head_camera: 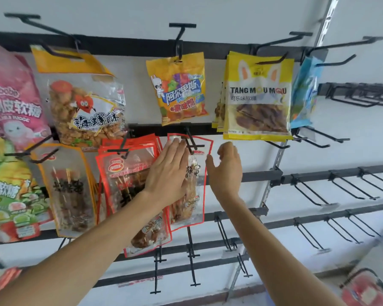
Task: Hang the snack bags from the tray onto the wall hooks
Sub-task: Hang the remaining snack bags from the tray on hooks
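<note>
Red-edged clear snack bag (pixel 198 195) hangs on a black hook (pixel 191 143) in the middle row, its left half hidden under the left hand (pixel 168 171), which lies flat on it with straight fingers. The right hand (pixel 227 168) hovers just beside the bag's right edge, loosely curled and holding nothing (whether its thumb touches the plastic is unclear). Blurred red packs (pixel 363 288) sit in the lower right corner, cut off by the frame.

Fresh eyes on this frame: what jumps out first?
The two hands at the centre of the rack: the left hand lies flat on a red-edged snack bag hanging from a hook, the right hand hovers open just right of it. Around them, bright bags crowd the left and top, notably the yellow TANG MOU MOU bags at upper right; bare hooks fill the lower right.
</note>
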Demonstrator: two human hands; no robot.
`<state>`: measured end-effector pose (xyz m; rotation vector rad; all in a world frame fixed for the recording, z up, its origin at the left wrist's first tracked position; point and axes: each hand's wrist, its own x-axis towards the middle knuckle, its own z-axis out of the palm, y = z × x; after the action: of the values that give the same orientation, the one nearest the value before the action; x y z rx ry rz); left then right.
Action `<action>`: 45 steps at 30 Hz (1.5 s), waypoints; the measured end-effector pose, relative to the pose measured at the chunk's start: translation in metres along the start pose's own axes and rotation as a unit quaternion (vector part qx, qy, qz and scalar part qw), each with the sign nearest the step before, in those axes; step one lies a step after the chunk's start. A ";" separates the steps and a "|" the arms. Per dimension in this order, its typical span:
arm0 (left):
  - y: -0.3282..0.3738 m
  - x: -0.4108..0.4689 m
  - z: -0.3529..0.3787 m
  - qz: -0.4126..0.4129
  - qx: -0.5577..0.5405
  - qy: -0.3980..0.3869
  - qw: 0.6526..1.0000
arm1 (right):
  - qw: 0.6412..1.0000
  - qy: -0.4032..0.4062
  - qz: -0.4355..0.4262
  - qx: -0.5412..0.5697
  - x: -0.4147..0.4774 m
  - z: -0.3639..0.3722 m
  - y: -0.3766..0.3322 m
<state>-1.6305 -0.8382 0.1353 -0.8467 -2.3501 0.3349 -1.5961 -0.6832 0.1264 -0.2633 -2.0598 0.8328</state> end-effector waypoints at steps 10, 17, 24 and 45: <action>0.009 -0.005 0.002 0.032 -0.046 -0.042 0.998 | 0.971 -0.234 -0.020 -0.045 -0.025 0.001 0.009; 0.016 -0.055 -0.032 0.064 -0.229 -0.090 0.967 | 0.945 -0.315 -0.044 -0.082 -0.053 -0.034 0.002; 0.012 -0.142 -0.069 -0.031 -0.159 -0.173 0.972 | 0.906 -0.395 -0.094 -0.115 -0.104 -0.063 -0.030; -0.101 -0.432 -0.092 -0.368 -0.133 -0.381 0.838 | 0.781 -0.599 -0.176 -0.017 -0.308 0.062 -0.203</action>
<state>-1.3597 -1.1908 0.0505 0.2204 -3.2908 -0.0101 -1.4380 -1.0090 0.0328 0.8581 -3.1279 0.7846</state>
